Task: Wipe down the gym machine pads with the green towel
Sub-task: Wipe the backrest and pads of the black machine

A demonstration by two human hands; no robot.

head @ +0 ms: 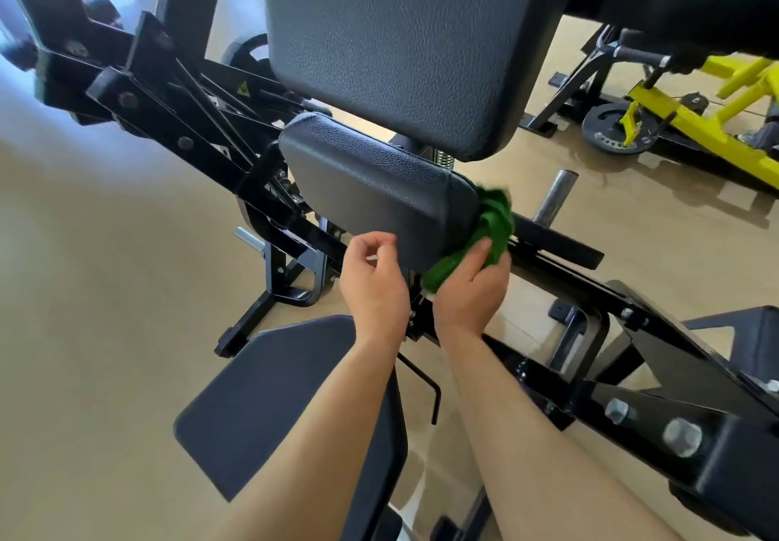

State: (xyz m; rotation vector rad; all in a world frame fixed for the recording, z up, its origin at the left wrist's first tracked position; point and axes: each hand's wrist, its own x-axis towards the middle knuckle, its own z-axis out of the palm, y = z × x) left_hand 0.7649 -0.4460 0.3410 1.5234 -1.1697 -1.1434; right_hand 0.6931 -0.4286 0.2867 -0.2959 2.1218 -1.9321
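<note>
A black gym machine fills the head view. Its small padded cushion (pixel 371 186) sits below a tall back pad (pixel 404 43). A flat seat pad (pixel 286 397) lies under my forearms. The green towel (pixel 491 226) is bunched against the small cushion's right end, with my right hand (pixel 472 287) shut on it from below. My left hand (pixel 373 283) hovers at the cushion's lower left edge, fingers loosely curled and holding nothing; whether it touches the pad is unclear.
Black steel frame arms (pixel 177 119) run diagonally across the view. A bare metal weight peg (pixel 556 195) sticks up right of the towel. A yellow machine (pixel 716 119) with a weight plate (pixel 611 127) stands at the back right on the tan floor (pixel 105 287).
</note>
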